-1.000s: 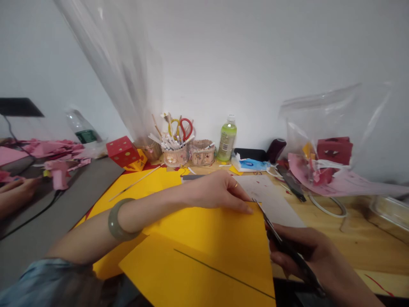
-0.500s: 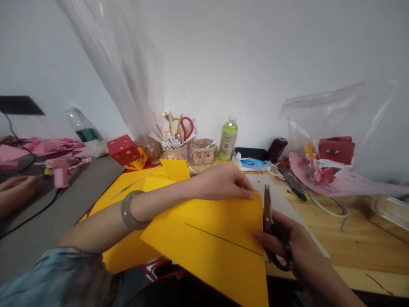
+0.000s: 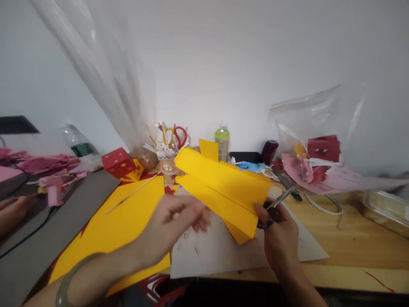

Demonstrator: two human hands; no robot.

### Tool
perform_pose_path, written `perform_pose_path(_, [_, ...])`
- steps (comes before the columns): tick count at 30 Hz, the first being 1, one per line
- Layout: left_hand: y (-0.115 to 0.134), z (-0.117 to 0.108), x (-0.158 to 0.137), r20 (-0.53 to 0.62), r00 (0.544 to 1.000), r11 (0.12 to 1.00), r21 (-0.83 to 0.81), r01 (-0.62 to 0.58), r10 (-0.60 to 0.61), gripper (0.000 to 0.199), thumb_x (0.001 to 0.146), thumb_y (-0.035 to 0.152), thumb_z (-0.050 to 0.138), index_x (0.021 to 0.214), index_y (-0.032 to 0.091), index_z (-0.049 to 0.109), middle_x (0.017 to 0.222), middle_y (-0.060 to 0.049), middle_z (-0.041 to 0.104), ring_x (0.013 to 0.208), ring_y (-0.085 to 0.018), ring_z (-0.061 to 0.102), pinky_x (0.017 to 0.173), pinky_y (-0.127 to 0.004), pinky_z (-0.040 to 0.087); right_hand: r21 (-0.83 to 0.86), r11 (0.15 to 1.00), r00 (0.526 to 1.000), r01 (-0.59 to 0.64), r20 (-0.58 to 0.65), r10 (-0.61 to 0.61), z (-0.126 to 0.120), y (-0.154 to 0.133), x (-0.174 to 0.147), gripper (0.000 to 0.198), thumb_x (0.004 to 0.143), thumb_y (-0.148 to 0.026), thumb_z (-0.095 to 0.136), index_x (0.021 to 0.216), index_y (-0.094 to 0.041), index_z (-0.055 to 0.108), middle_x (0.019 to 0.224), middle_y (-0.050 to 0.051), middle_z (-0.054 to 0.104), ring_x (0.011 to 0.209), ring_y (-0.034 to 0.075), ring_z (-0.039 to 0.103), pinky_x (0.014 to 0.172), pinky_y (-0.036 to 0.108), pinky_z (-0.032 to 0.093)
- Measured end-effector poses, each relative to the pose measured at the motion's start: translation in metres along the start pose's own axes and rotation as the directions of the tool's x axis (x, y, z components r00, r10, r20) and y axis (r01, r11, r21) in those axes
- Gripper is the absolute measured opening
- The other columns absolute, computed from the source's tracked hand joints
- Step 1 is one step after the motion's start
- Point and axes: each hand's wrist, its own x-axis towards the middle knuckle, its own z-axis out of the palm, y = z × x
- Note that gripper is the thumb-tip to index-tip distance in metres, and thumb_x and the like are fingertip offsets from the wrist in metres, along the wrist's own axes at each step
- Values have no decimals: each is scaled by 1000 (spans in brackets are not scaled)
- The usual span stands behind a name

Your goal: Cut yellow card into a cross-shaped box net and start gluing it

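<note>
My right hand (image 3: 281, 230) grips the scissors (image 3: 276, 207) by their dark handles, blades pointing up and to the right. Its thumb also pinches the near right edge of a yellow sheet of paper (image 3: 220, 183), which is raised above the table and bears a dark drawn line. Apart from that sheet, my left hand (image 3: 182, 221) hangs below its left end, empty, with fingers loosely bent and blurred. Under my left forearm lies another large yellow sheet (image 3: 140, 204). A white sheet (image 3: 204, 251) is spread below the raised paper.
A red spotted paper box (image 3: 118, 164), a cup of tools (image 3: 168, 147) and a green drink bottle (image 3: 223, 138) stand along the wall. To the right are a plastic bag (image 3: 306, 123) and a clear box (image 3: 386, 211). Another person's hand (image 3: 15, 209) is near a pink glue gun (image 3: 54, 192).
My left hand has let go of the yellow paper's top edge and moved down left. My right hand has turned the paper and scissors; the scissors now slant right.
</note>
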Motion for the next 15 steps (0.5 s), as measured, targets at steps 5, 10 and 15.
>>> perform_pose_path(5, [-39,31,-3,201,867,854,-175,490,-456,45,76,55,56,100,17,61,98,-9,70,61,-12,64,56,-23,43,-3,1000,995,29,-95,-29,13,-2,-14,30,70,-37,71,90,-19,58,69,-4,55,56,10,48,48,21,41])
perform_pose_path(10, [-43,49,3,-35,926,826,-465,318,-376,39,68,31,69,102,16,60,106,-10,68,92,-20,63,76,-29,47,-42,999,999,-13,-34,12,20,-4,-34,33,70,-38,72,93,-19,58,68,-2,59,53,11,51,45,21,43])
perform_pose_path(15, [-43,43,4,-179,916,834,-503,228,-359,32,64,14,65,96,14,63,102,-7,71,94,-23,63,85,-33,46,-77,988,980,-132,143,142,11,0,-30,38,67,-44,74,88,-16,61,67,1,64,59,14,59,50,22,46])
